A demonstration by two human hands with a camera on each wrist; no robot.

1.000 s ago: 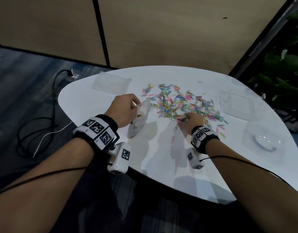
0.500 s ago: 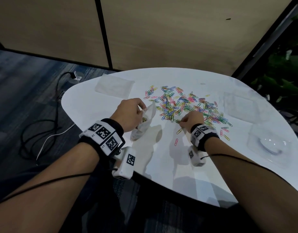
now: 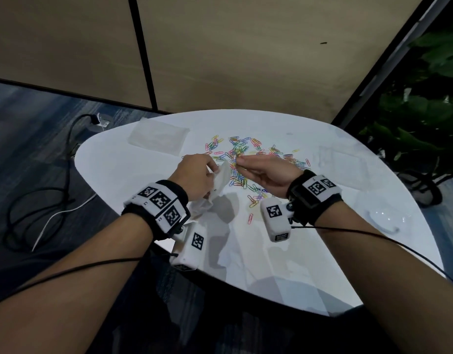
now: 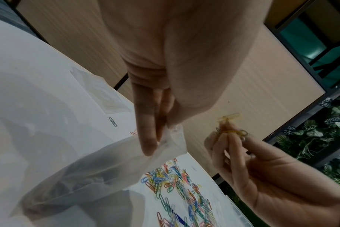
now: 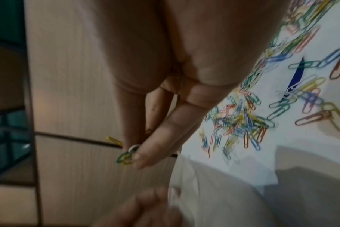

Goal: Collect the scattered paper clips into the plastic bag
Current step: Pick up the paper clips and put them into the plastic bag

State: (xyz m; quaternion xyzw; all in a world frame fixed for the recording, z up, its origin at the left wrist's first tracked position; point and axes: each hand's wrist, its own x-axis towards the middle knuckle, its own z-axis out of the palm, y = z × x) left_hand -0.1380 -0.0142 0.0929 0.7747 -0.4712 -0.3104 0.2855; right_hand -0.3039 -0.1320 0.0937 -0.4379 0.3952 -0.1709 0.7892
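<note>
Coloured paper clips (image 3: 248,154) lie scattered in a heap on the white table (image 3: 309,251). My left hand (image 3: 194,175) pinches the rim of a clear plastic bag (image 3: 219,183) and holds it up off the table; the bag (image 4: 99,165) hangs below the fingers. My right hand (image 3: 261,171) is raised just right of the bag's mouth and pinches a few yellow and green clips (image 5: 126,155) at its fingertips (image 4: 223,132). More loose clips (image 4: 177,184) lie under both hands.
Flat clear bags lie at the back left (image 3: 157,136) and at the right (image 3: 340,162) of the table. Another bag with a curved item (image 3: 386,221) sits near the right edge. Cables (image 3: 41,200) trail on the floor at left; a plant (image 3: 424,111) stands at right.
My right hand has lifted from the clip heap with a few clips and moved left, up to the bag's mouth. The left hand has raised the bag slightly.
</note>
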